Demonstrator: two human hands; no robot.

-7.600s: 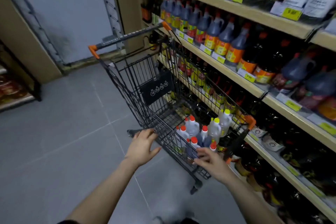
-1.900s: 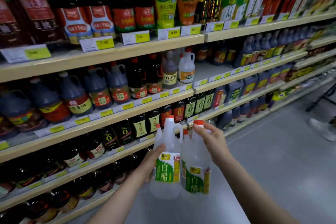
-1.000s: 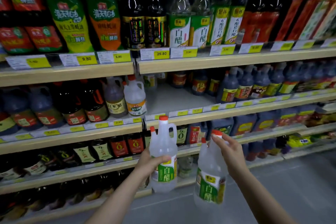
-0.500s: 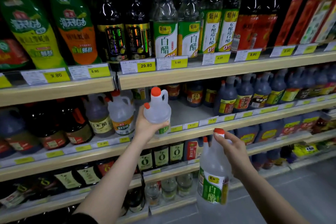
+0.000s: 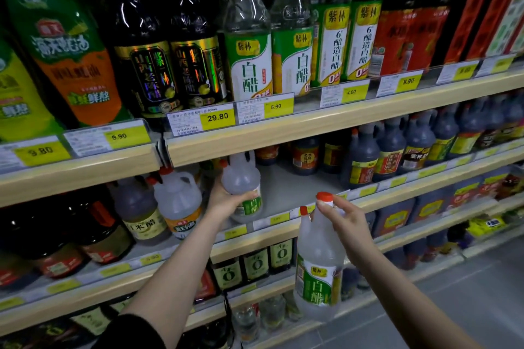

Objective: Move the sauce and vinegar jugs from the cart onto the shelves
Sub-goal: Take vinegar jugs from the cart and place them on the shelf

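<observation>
My left hand (image 5: 226,201) grips a clear white-vinegar jug (image 5: 241,178) with a green label, holding it inside the middle shelf (image 5: 289,193), its base just above the grey shelf floor, beside another clear jug (image 5: 177,201) with an orange label. My right hand (image 5: 344,224) holds a second clear vinegar jug (image 5: 319,272) by its neck and handle, under its red cap. That jug hangs upright in front of the shelf edge, lower and to the right. The cart is out of view.
Dark sauce jugs (image 5: 391,150) fill the middle shelf to the right, with bare grey shelf floor between them and the left jug. Tall vinegar and sauce bottles (image 5: 249,51) stand on the upper shelf. Small dark bottles (image 5: 255,263) line the lower shelf. Grey floor lies at bottom right.
My left hand has carried its jug forward and under the upper shelf, into the middle shelf gap. The right hand's jug hangs much where it was. The view has moved closer to the shelves.
</observation>
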